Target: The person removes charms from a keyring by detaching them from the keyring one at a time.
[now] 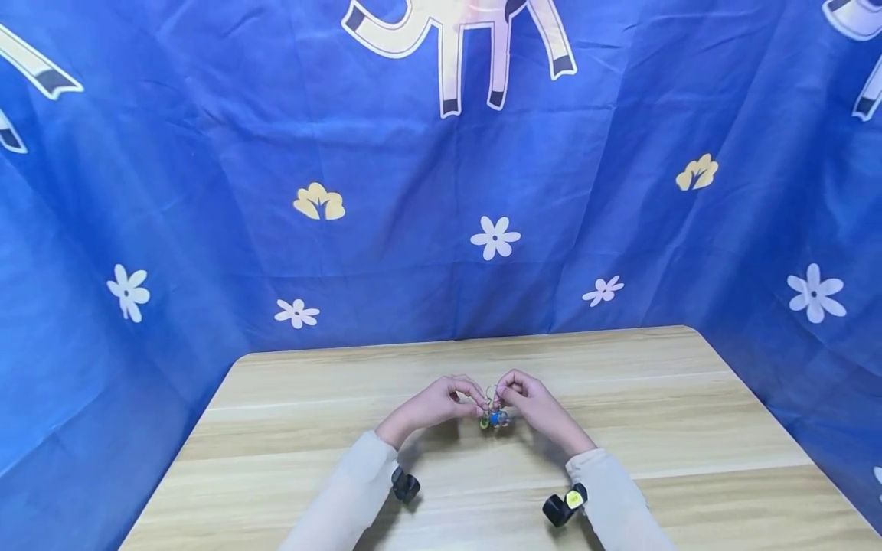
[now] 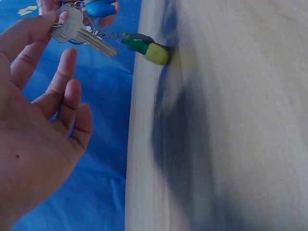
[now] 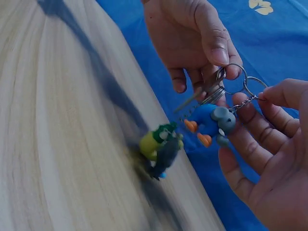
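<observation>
The left hand [image 1: 441,402] pinches a flat silver metal key [image 2: 77,30]; the right hand [image 1: 540,407] pinches a round silver metal ring [image 3: 255,78]. A blue-and-gray elephant toy [image 3: 206,120] hangs between them over the table [image 1: 310,436], nearer the right.

left hand [image 1: 441,399]: pinching grip | right hand [image 1: 540,405]: pinching grip, near left | forearms [image 1: 354,482]: both extended forward, angled inward
</observation>
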`<state>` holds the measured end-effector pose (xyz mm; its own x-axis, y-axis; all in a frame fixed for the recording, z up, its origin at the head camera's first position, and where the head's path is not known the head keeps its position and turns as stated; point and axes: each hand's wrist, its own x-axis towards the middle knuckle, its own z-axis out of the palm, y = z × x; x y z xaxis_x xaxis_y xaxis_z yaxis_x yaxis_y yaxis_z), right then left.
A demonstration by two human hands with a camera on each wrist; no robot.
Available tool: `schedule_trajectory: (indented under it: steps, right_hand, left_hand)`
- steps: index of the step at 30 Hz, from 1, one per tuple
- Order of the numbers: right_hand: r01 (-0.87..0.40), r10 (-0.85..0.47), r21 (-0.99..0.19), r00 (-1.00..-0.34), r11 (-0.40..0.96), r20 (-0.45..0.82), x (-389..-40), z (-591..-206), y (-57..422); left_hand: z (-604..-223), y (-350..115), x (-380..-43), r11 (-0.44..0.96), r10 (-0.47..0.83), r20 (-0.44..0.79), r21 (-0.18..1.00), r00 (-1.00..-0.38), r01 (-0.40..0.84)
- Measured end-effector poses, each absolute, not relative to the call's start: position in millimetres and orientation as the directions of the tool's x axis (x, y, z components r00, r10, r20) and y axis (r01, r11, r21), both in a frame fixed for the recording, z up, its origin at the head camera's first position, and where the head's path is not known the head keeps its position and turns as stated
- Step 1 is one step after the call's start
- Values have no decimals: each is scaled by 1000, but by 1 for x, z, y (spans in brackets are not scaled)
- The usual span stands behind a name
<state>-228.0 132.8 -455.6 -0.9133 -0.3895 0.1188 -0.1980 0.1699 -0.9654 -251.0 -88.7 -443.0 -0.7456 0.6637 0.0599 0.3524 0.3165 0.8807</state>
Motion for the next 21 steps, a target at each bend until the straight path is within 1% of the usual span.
schedule_trajectory:
  steps: [2,6,10,13,21]
  right_hand:
    - [-185,-394,-970,-913,156,110,-227,-455,134]
    - [-157,-405,-977,-910,144,86,-227,-454,134]
    - [-147,-421,-979,-904,140,75,-226,-456,133]
    - [-134,-431,-984,-900,118,71,-225,-455,132]
    - [-127,-445,-988,-892,88,75,-222,-450,132]
  left_hand:
    - [-444,-89,-251,301,666,67,887,-743,350]
    - [-443,-88,-250,274,674,32,917,-738,289]
    - [-443,-89,-248,224,699,18,944,-715,243]
    - [-442,-89,-247,191,715,18,956,-699,221]
    - [-438,-90,-244,162,744,6,969,-669,189]
